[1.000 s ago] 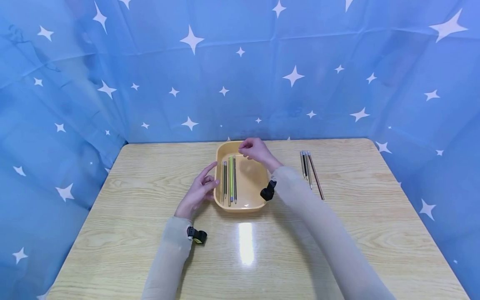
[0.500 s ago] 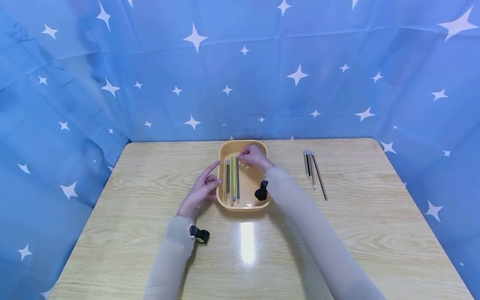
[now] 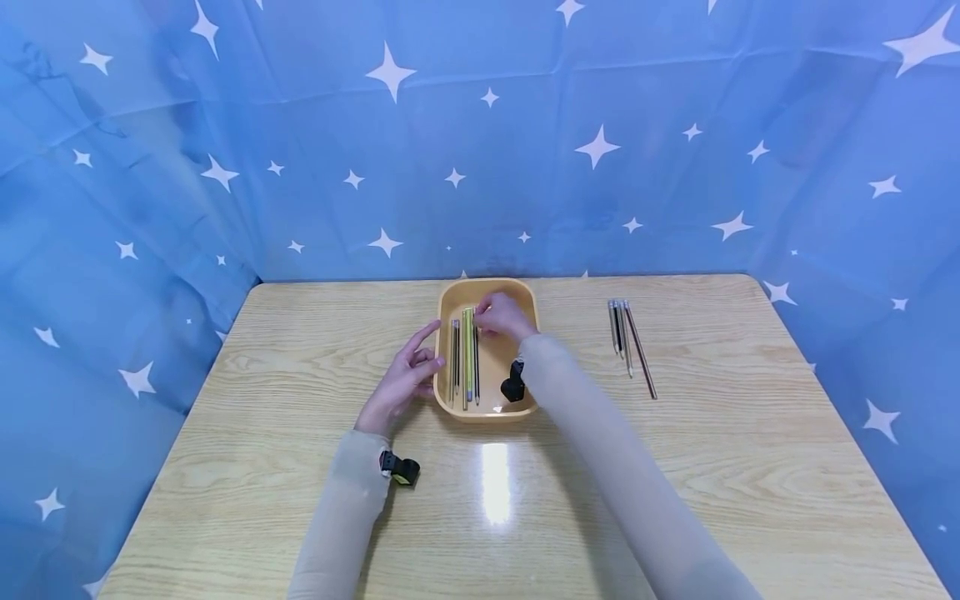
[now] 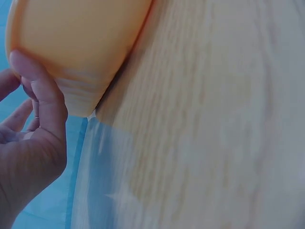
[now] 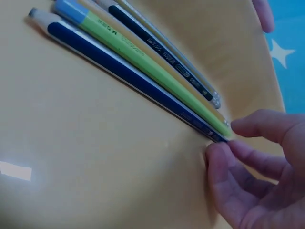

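A yellow-orange plastic tray [image 3: 495, 287] stands near the table's back edge. Several pencils lie side by side along its left part, among them a green pencil [image 5: 157, 74] and a dark blue pencil [image 5: 124, 69]. My right hand [image 3: 504, 317] reaches inside the tray, and its thumb and a finger pinch the far end of the dark blue pencil. The index fingertip is close to the green pencil's end. My left hand [image 3: 401, 383] rests against the tray's left side, its thumb [image 4: 43, 90] and index finger touching the rim; its other fingers are partly hidden.
On the wooden table [image 3: 720, 467], several more pencils [image 3: 626, 337] lie to the right of the tray, a brown one slanting apart from the others. A blue curtain [image 3: 480, 142] with white stars hangs behind the table and along the sides.
My right hand has come down into the tray from above its far edge and shifted slightly left to the dark blue pencil's end. My left hand has stayed at the tray's side.
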`<state>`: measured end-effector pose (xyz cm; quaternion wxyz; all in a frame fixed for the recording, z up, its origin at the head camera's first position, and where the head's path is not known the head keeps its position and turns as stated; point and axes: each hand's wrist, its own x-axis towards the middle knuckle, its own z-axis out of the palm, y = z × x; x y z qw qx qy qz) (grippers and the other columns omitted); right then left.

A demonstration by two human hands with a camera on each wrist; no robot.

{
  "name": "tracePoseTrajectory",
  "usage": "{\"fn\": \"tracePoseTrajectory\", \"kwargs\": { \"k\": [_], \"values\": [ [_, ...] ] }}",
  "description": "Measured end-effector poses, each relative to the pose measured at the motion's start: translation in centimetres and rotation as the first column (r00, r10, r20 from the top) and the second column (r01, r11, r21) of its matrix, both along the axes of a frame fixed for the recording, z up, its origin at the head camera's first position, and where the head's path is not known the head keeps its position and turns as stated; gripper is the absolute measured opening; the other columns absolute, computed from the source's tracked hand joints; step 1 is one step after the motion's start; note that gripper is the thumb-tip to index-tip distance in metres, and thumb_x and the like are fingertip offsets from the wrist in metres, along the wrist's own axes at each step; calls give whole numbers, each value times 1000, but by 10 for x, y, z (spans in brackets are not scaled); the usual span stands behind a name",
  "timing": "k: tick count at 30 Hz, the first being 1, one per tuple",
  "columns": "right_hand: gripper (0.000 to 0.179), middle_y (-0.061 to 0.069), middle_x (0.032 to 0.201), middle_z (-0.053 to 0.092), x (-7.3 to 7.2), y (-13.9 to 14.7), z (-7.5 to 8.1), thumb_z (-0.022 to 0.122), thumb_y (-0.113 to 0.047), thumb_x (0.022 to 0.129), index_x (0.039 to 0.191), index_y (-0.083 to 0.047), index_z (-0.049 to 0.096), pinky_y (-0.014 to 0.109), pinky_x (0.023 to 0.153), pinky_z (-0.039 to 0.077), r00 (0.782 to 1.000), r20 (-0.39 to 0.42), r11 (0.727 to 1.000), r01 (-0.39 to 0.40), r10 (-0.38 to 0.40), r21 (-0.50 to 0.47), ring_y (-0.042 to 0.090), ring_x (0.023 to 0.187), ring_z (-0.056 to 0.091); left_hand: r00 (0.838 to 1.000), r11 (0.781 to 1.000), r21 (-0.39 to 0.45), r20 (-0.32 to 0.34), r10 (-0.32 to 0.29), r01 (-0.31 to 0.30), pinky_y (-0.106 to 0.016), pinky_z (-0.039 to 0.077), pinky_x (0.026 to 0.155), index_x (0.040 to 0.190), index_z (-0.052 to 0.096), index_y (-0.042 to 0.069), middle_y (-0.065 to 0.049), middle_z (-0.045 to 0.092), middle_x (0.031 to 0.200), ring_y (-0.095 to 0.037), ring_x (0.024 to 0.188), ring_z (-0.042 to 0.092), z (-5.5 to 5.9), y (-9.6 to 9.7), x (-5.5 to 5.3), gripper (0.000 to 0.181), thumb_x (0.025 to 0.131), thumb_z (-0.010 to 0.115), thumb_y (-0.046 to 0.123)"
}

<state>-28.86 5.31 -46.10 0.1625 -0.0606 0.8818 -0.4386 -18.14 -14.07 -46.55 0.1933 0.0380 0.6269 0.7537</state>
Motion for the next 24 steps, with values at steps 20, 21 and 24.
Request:
{"fn": "tracePoseTrajectory", "kwargs": {
  "k": [20,21,24],
  "values": [
    [28,1,52,41,8,-21,-8,67,-11,71,56,-11,43,24,42,34,980,-142,950,170,-137,261,15,46,39,1000,1000,19,-26,1,0,-34,53,51,141,27,24,-28,43,98,-29,72,54,-4,0,-2,64,88,52,-1],
    [27,1,52,44,8,-21,-9,68,-12,71,56,-10,45,25,42,36,980,-145,951,173,-139,257,15,47,41,1000,1000,20,-24,3,-3,-34,53,51,141,27,24,-30,42,99,-28,72,54,-4,0,-2,64,87,51,-2],
    [28,0,51,46,8,-21,-10,69,-14,71,54,-11,47,25,42,37,980,-140,953,176,-144,248,15,46,44,1000,1000,22,-23,4,-4,-34,53,51,140,27,24,-32,40,101,-27,71,55,-5,-1,-2,63,88,51,-2]
  ]
}}
